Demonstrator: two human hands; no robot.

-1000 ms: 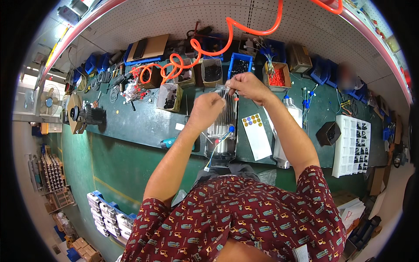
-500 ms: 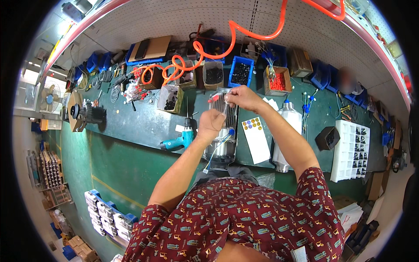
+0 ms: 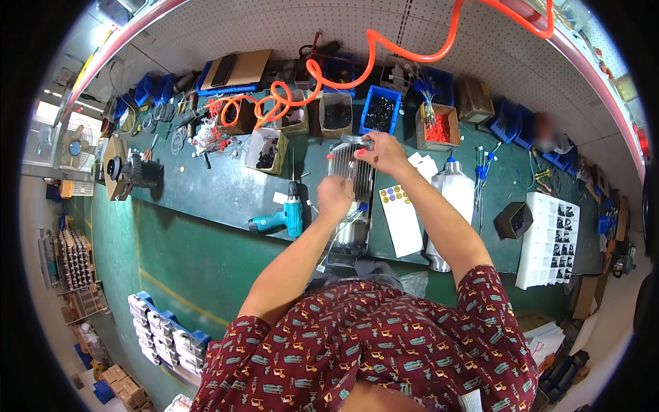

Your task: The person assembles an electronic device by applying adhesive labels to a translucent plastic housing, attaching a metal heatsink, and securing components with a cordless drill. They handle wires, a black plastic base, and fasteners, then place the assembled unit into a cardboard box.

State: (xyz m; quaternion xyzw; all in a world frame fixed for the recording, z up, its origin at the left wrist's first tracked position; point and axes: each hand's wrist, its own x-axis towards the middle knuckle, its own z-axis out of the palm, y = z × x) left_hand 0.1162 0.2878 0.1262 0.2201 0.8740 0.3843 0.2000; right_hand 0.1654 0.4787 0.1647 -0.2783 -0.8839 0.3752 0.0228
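In front of me on the bench lies a long metal motor housing with cooling fins, blue-tipped wires trailing over its near end. My left hand is closed over the left side of the housing's middle; what its fingers hold, if anything, is hidden. At the far right edge of the fins, my right hand is pinched closed. A small red spot shows by its fingertips, too small to name. Left of the housing, a teal cordless drill lies with its long bit pointing away from me.
A white card with round stickers and a second silver housing are at right. Beyond them stand a small dark box and a white tray of black parts. Parts bins line the back, below a coiled orange hose.
My right hand has shifted slightly right and nearer along the housing's edge. My left hand has turned a little and moved slightly toward me. The drill and bins stay put.
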